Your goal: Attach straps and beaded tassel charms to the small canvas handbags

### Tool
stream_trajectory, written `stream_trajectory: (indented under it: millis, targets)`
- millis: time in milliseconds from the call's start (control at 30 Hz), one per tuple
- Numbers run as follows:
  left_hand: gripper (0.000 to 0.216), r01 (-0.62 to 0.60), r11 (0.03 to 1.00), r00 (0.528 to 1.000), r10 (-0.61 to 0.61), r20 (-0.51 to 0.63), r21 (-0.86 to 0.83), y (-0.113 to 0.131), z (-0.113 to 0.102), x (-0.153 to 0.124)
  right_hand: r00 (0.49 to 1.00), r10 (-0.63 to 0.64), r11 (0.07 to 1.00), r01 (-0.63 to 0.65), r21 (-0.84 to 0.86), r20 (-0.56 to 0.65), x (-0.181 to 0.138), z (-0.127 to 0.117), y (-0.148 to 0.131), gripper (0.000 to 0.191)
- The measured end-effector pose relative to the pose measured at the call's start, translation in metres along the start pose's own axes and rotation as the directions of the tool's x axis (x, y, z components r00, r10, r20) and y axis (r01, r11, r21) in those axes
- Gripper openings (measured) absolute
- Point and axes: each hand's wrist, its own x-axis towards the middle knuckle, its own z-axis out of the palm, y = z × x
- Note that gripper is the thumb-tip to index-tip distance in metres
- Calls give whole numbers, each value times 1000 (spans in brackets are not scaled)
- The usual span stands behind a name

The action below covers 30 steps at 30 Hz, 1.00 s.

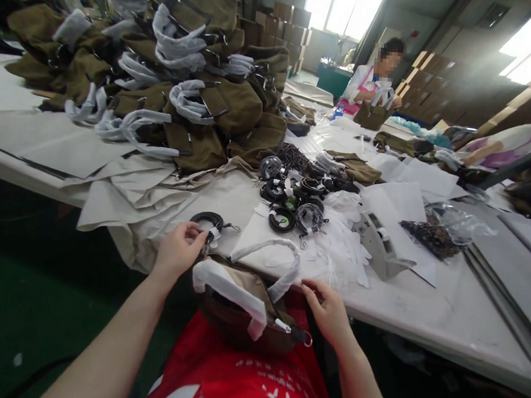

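An olive-brown bag with white-wrapped handles rests against my lap at the table edge. My left hand is closed in a pinch on the clip end of a coiled black strap lying on the table. My right hand rests at the bag's right side, fingers curled on its rim near a metal ring.
Several more coiled black straps lie mid-table beside white wrapping paper. A big heap of finished olive bags fills the left back. A tape dispenser and a plastic bag of small hardware lie right. Two other people work at the far right.
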Motion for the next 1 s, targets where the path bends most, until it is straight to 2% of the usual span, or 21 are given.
stream_trajectory:
  millis: [67,133,167,233,333,467,533,567,600,667,700,733,767,800,900,933,967,1000]
  targets:
    - [70,2,964,992,32,-121,268,4,0,13,999,27,1000,-28,11,37,-1,-2,0,35]
    - [78,64,929,997,-44,-63,364,7,2,30,993,45,999,-47,16,108,-3,1,-5,35]
    - [75,107,936,993,-116,8,334,9,3,39,988,48,999,-51,16,148,-3,3,-9,35]
    - [62,200,964,962,-227,150,176,11,7,54,972,39,998,-47,33,230,-2,12,-17,34]
    - [46,272,957,938,-240,250,-101,17,16,61,952,1,998,-21,64,307,0,28,-30,31]
    - [44,213,910,952,-111,287,-356,38,14,39,940,-8,996,39,-82,342,6,42,-41,22]
    - [45,144,844,945,37,324,-517,54,0,19,947,-19,980,81,-182,321,10,43,-45,24]
    - [45,111,802,922,138,361,-588,62,-9,9,954,-33,974,97,-204,298,12,44,-47,25]
    - [43,81,766,878,248,410,-638,69,-18,-2,960,-50,974,108,-198,277,14,44,-48,25]
    - [37,30,744,738,434,517,-668,80,-38,-19,961,-71,988,104,-113,267,20,44,-48,23]
    - [34,5,761,673,478,565,-649,82,-46,-26,958,-75,994,95,-61,275,24,45,-47,21]
    - [31,-13,776,630,496,597,-631,83,-53,-31,954,-76,996,84,-16,290,27,46,-45,20]
    - [30,-14,785,618,494,611,-620,81,-58,-34,950,-78,997,77,15,303,31,47,-42,19]
    - [29,5,783,642,475,603,-622,77,-61,-35,948,-64,998,56,32,311,35,48,-40,18]
    - [35,137,714,789,340,511,-686,57,-62,-29,951,53,997,-65,30,304,44,50,-31,21]
    - [37,186,683,815,294,499,-707,50,-61,-26,947,102,994,-112,16,305,46,50,-29,22]
    - [40,236,663,812,267,518,-711,44,-59,-23,941,143,989,-149,-2,308,47,50,-28,25]
    - [42,282,664,782,259,567,-692,40,-56,-20,935,169,985,-171,-21,312,47,49,-28,29]
